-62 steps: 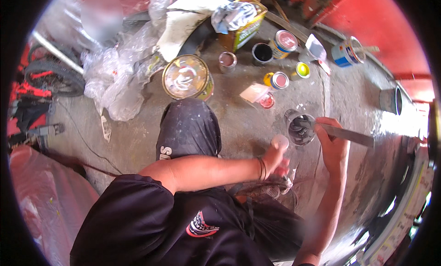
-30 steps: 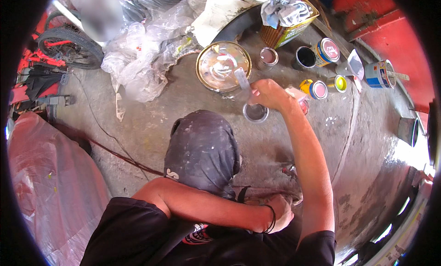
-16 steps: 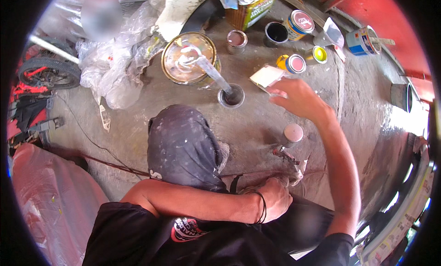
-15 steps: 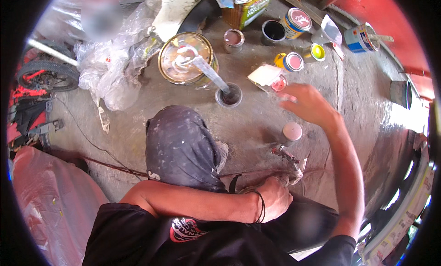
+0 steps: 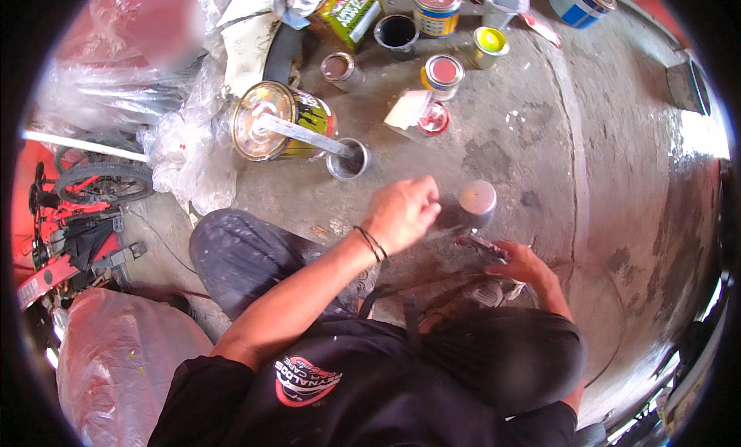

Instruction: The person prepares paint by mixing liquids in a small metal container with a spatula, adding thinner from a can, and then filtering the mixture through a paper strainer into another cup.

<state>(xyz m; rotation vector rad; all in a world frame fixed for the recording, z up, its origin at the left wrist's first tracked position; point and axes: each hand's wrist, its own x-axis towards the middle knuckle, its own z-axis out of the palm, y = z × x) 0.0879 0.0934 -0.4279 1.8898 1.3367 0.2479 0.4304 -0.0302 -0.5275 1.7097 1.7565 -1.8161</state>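
My right hand (image 5: 519, 260) is wrapped round a spray gun (image 5: 486, 248) just in front of my right knee. The gun's grey cup (image 5: 478, 197) stands upright with its pale lid on top. Left of that cup, my left hand (image 5: 403, 211) hangs above the floor, its fingers curled in and touching nothing outside them. Whatever lies inside those fingers, if anything, is hidden. Ahead of this hand is a clear cup (image 5: 349, 160) of dark paint, with a flat stir stick (image 5: 305, 135) leaning out of it toward a large paint can (image 5: 262, 121).
Several paint cans and cups stand ahead, including a black-filled cup (image 5: 397, 35), a yellow one (image 5: 490, 42) and a pink-lidded can (image 5: 442, 75). Plastic sheeting (image 5: 189, 154) and a bicycle (image 5: 100, 183) are on the left. A hose (image 5: 610, 285) curves across the floor at right.
My left hand has left the spot by my knee and moved forward. My right hand has come back from the cans and taken hold of the spray gun. The view has shifted.
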